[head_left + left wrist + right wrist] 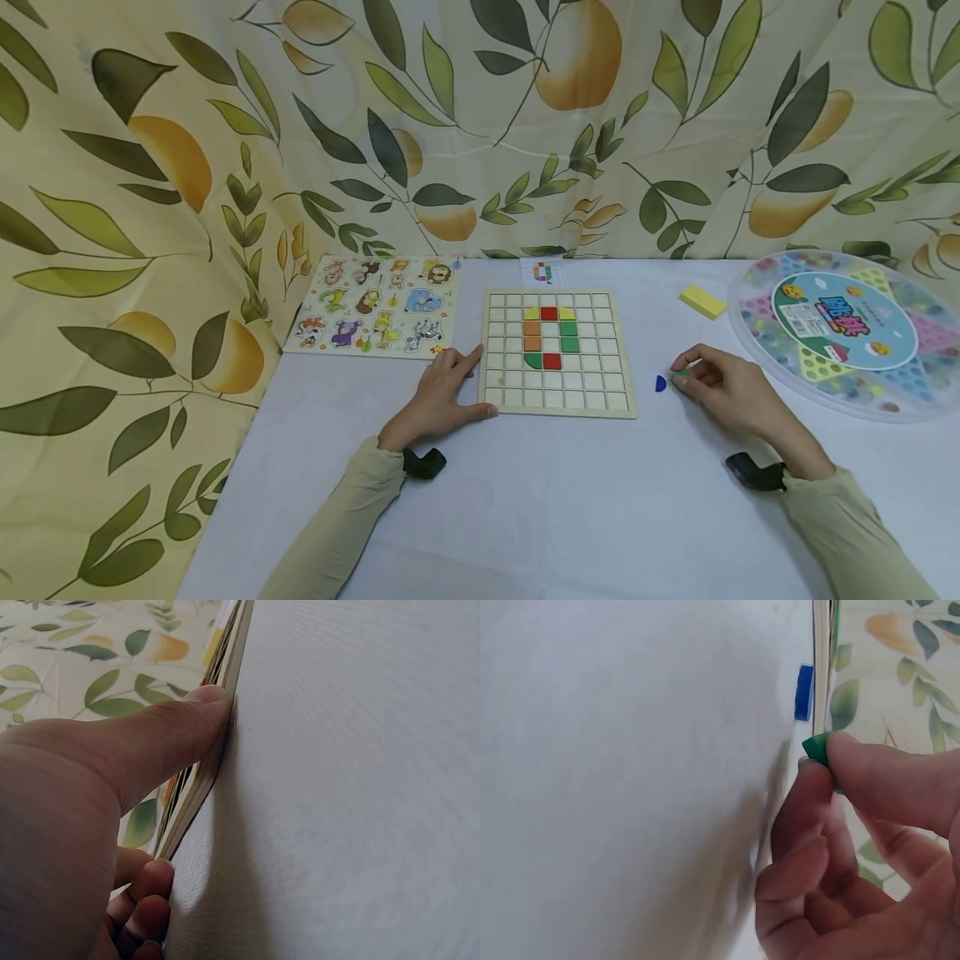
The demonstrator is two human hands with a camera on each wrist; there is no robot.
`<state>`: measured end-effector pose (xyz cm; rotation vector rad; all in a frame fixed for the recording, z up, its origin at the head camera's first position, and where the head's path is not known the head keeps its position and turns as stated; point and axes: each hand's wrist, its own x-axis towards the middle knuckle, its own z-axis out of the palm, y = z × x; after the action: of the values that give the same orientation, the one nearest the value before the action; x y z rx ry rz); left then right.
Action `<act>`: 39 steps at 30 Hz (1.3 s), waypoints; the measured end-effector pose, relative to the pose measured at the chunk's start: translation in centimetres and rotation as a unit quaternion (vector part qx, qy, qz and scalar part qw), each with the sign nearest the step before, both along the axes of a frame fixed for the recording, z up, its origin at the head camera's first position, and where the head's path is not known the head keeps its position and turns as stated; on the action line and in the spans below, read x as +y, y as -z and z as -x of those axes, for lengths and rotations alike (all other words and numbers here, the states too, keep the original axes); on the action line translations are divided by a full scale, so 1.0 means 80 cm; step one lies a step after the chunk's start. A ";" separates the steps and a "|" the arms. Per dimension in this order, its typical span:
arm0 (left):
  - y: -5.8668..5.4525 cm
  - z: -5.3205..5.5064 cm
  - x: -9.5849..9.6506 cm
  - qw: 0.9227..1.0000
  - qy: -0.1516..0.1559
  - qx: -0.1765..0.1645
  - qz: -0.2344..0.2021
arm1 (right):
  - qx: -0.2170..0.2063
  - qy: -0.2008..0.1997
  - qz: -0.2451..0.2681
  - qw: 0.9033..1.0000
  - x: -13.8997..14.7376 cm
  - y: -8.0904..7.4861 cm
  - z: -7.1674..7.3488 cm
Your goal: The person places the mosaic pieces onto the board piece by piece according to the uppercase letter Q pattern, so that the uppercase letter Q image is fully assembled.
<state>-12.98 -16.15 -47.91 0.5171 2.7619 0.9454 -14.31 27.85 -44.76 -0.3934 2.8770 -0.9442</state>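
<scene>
A wooden grid board (592, 399) lies in front of the person, bearing a ring of red, orange, yellow and green pieces. At its near left corner rests the left hand (438, 392), the thumb along the front edge and a fingertip by the left edge. Off the board's right side, the right hand (723, 387) pinches a small green piece (817, 748) between thumb and fingertip. Close to those fingertips, a blue rounded piece (660, 383) sits on the white tablecloth. The green piece is partly hidden by the fingers.
A small card (557, 268) with a coloured pattern stands behind the board. An animal puzzle (405, 292) lies at the back left. On the right are a yellow block (702, 302) and a big round game box (843, 321). A leaf-print curtain (480, 167) hangs behind.
</scene>
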 end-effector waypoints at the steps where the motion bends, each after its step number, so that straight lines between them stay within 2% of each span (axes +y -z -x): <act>1: 0.000 0.000 0.000 1.000 -0.001 -0.001 0.000 | -0.001 0.005 0.006 1.000 -0.002 0.000 0.000; 8: -0.001 0.000 0.000 1.000 -0.002 -0.001 -0.001 | -0.005 0.037 0.067 0.997 -0.016 -0.001 0.005; 15: -0.001 0.000 0.000 1.000 0.001 -0.001 -0.001 | -0.026 0.033 0.110 0.993 -0.032 -0.004 0.013; 23: 0.004 0.003 0.001 1.000 0.003 0.007 0.000 | -0.059 0.041 0.133 0.988 -0.055 -0.006 0.023; 33: 0.004 0.002 0.000 1.000 -0.001 0.002 0.001 | -0.077 0.012 0.143 0.987 -0.079 -0.008 0.033; 39: 0.003 0.002 -0.001 1.000 0.001 0.004 -0.003 | -0.091 0.007 0.168 0.982 -0.092 -0.005 0.040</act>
<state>-13.15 -16.19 -48.19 0.5249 2.7673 0.9524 -17.54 20.53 -44.38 -0.2916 2.5617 -1.3958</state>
